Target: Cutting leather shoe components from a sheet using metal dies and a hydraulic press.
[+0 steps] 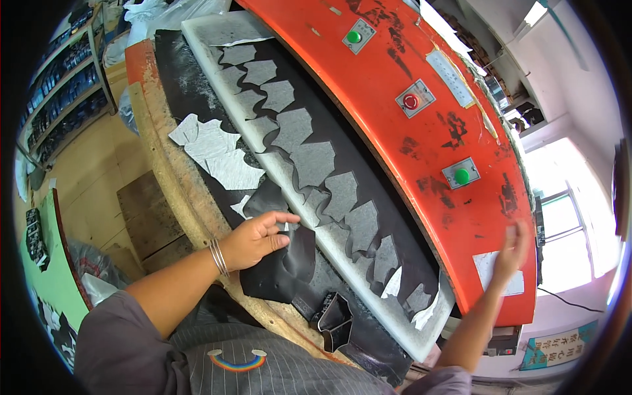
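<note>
My left hand (260,240), with a bangle at its wrist, hovers over or rests on a loose dark leather-like sheet (296,260). Its index finger reaches out and its thumb stands apart; I see nothing held. A long white cutting board (227,99) runs diagonally beside it. Grey cut pieces (313,163) with wavy edges lie in a row along the board. Raised at the right, my right hand (511,255) is in front of the red machine panel (395,141), beside a white paper. Motion blur smears its fingers.
White scraps (220,155) lie left of the board. A black-edged open-framed cutting die (334,319) sits near my front. Two green buttons (461,176) and a red one (411,101) are on the panel. A wooden edge (168,174) borders the bench; a rack (62,85) stands far left.
</note>
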{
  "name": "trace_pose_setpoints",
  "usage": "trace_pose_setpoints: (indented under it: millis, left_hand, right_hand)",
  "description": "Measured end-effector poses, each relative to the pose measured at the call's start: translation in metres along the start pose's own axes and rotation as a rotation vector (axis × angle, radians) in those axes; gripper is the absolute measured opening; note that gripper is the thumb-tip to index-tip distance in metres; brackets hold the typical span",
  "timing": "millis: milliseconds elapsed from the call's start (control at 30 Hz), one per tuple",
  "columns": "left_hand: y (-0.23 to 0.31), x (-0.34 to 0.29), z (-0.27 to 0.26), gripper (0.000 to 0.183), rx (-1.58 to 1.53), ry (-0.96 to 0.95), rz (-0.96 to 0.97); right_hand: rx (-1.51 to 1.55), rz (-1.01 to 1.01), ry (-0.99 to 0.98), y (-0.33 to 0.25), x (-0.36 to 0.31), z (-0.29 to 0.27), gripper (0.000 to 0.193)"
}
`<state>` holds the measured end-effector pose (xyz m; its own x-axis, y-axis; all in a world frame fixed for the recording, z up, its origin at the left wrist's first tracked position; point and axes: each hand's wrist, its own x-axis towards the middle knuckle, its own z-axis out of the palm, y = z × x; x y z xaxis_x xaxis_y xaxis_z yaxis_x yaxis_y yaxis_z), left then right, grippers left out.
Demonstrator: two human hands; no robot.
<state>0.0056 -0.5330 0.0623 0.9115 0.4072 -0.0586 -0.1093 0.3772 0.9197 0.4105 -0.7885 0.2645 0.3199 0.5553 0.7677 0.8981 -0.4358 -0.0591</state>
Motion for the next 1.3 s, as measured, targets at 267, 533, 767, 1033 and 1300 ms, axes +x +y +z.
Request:
trace_pose_setpoints:
  millis: [267,533,767,1033,1300]
  left_hand:
    - [-0.008,-0.041,0.033,0.038,-0.019,-0.107,0.003]
    - [-0.091,-0.187,0.045,0.033,0.151,0.706,-0.288]
    - [-0.099,-0.282,0.103,0.047,-0.153,0.971,-0.114]
    - [-0.173,-0.431,0.085,0.045,-0.574,1.053,0.219]
    - [-0.358,-0.72,0.0,0.039,-0.482,2.361,-0.175]
  right_hand:
    - [1.552,0.928,-1.145,-0.258,-0.181,0.092,0.053]
    - [1.479,0.546,-1.171,-0.258,-0.18,0.04,0.015]
    - [1.022,-0.561,-0.952,-0.401,-0.274,0.015,0.029]
    - [0.815,-0.306,-0.916,-0.454,-0.282,0.038,0.023]
    - [0.006,-0.031,-0.755,-0.37,-0.244,0.163,0.051]
